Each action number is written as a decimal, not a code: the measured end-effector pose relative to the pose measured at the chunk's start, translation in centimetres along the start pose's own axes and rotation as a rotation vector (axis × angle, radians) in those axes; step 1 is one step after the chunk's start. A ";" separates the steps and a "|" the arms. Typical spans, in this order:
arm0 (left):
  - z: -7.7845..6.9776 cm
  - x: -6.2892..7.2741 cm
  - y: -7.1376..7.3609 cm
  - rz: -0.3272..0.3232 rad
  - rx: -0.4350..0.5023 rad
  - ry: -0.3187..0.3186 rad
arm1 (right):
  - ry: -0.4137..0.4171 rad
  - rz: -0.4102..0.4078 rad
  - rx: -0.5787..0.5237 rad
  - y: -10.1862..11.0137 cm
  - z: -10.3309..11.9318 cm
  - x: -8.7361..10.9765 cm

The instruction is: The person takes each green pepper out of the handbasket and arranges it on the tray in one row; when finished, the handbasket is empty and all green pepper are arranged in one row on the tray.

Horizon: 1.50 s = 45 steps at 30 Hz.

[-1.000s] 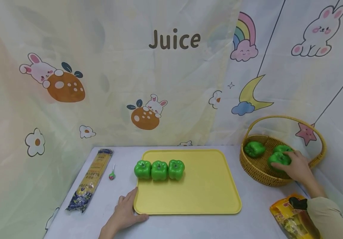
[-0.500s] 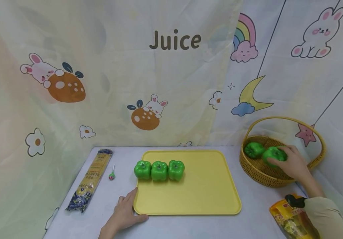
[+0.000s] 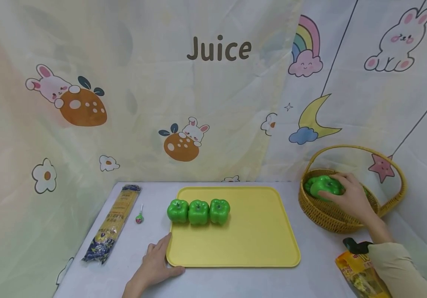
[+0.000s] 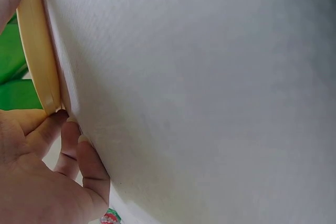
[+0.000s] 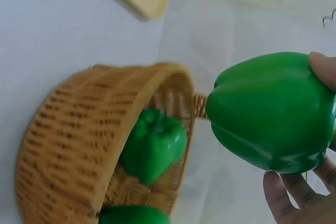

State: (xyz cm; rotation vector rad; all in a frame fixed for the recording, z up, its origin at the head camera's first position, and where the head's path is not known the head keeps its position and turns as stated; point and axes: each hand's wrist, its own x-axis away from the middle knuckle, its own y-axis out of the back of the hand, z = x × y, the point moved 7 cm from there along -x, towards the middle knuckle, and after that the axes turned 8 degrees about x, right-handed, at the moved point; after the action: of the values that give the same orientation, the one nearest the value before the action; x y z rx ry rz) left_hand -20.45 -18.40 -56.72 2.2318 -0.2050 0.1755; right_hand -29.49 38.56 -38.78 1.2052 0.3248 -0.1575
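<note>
My right hand (image 3: pixel 353 199) grips a glossy green bell pepper (image 3: pixel 323 188) above the basket's left part. In the right wrist view, fingers and thumb close around that pepper (image 5: pixel 273 111), and two more peppers lie inside the wicker basket (image 5: pixel 68 150); one is a whole bell pepper (image 5: pixel 154 145), the other is cut off by the frame. On the yellow tray (image 3: pixel 250 240), a row of three green bell peppers (image 3: pixel 198 212) stands at the upper left. At the tray's near left corner my left hand (image 3: pixel 155 263) holds the edge between thumb and fingers.
A tall handle (image 3: pixel 351 146) arches over the basket. An orange-yellow snack packet (image 3: pixel 360 269) lies below it, partly under the right sleeve. On the left are a lollipop (image 3: pixel 139 217) and a long pasta packet (image 3: pixel 114 221). A printed cloth (image 3: pixel 221 91) hangs behind the table.
My right hand has lifted the bell pepper and carried it leftward across the basket, now covering much of the left one. My left hand and the tray's row are unmoved.
</note>
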 end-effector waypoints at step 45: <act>0.0 0.1 0.0 0.008 -0.006 0.000 | 0.281 0.214 -0.323 -14.2 14.1 -0.6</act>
State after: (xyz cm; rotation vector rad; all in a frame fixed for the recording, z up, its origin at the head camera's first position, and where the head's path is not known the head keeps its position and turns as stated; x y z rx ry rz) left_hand -20.40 -18.41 -56.69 2.2257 -0.2139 0.1785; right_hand -31.87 20.30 -46.75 0.9324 0.4451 0.2452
